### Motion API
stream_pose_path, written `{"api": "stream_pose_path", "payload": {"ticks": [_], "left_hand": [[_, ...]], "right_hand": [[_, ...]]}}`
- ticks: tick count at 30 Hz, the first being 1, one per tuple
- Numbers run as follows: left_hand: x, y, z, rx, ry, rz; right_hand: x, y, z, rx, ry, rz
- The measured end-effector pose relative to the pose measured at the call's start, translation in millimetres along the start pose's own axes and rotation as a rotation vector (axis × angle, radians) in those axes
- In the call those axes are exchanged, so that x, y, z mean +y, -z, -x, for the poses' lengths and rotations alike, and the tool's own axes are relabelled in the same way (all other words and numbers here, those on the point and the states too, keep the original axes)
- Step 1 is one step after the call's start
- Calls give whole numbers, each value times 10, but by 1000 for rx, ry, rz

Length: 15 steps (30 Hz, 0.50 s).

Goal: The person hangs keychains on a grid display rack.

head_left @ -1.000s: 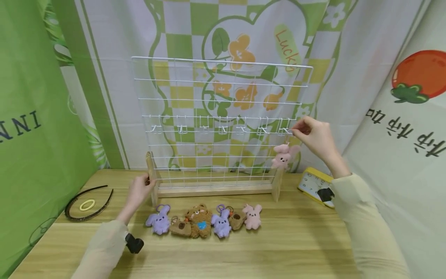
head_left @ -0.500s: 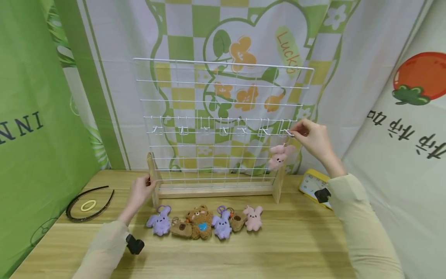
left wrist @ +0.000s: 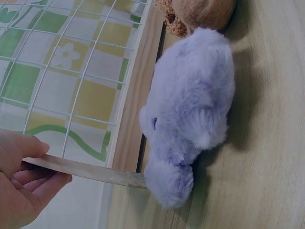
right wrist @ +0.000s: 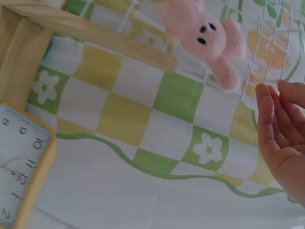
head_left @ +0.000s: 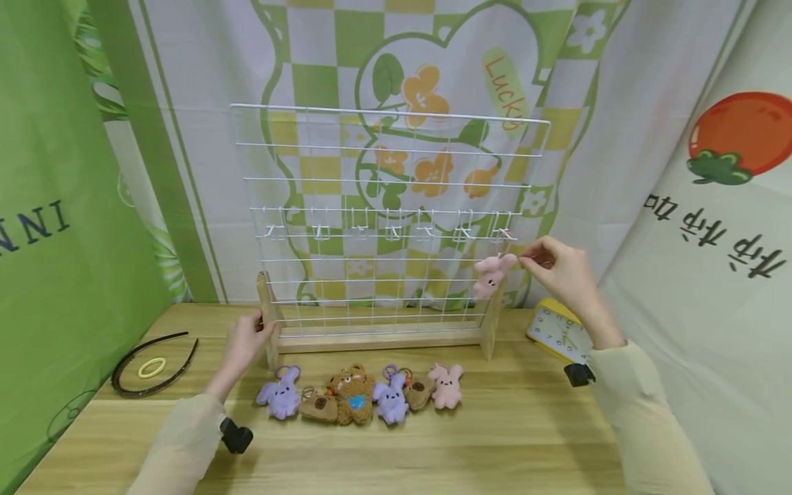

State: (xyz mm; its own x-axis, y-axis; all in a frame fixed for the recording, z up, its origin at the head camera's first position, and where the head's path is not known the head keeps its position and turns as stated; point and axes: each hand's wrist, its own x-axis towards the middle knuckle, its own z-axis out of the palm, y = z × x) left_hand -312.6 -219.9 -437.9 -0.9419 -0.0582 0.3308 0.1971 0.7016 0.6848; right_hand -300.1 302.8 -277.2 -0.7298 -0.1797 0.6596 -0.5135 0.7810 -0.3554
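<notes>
My left hand point(head_left: 247, 335) grips the left wooden upright of a white wire grid display rack point(head_left: 377, 340), thumb on one face and fingers on the other in the left wrist view. At the rack's right end, a pink bunny plush keychain point(head_left: 491, 276) hangs tilted below the rightmost hook point(head_left: 504, 235), its pink ring point(right wrist: 257, 66) up by the wires. Right beside the bunny's ear is my right hand point(head_left: 566, 275), thumb and fingertips close together with nothing visible between them. A purple bunny keychain point(left wrist: 190, 90) lies near the left upright.
Along the rack's foot lie a brown bear plush point(head_left: 353, 395), another purple bunny point(head_left: 392, 400), two brown plush keychains and a second pink bunny point(head_left: 447, 387). Several hooks line the grid. A yellow clock point(head_left: 559, 330) stands at right; a black headband point(head_left: 133, 388) and yellow ring point(head_left: 152, 368) lie left.
My right hand has come off the rightmost hook and moved down and slightly right. The pink bunny has swung left and tilted, hanging from the hook. My left hand stays on the upright.
</notes>
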Motion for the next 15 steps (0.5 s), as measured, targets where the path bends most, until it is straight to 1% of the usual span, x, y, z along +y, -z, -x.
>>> {"api": "stream_pose_path", "payload": {"ticks": [3, 5, 8, 11, 15], "left_hand": [[-8, 2, 0, -2, 4, 5], [-12, 2, 0, 0, 3, 11], [-12, 0, -1, 9, -2, 3], [-11, -2, 0, 13, -4, -3], [-9, -6, 3, 8, 0, 5]], "right_hand": [[3, -137, 183, -43, 17, 6], [6, -267, 310, -85, 24, -11], [-8, -493, 500, -174, 20, -43], [-19, -733, 671, -287, 1, -104], [30, -1061, 817, -417, 9, -162]]}}
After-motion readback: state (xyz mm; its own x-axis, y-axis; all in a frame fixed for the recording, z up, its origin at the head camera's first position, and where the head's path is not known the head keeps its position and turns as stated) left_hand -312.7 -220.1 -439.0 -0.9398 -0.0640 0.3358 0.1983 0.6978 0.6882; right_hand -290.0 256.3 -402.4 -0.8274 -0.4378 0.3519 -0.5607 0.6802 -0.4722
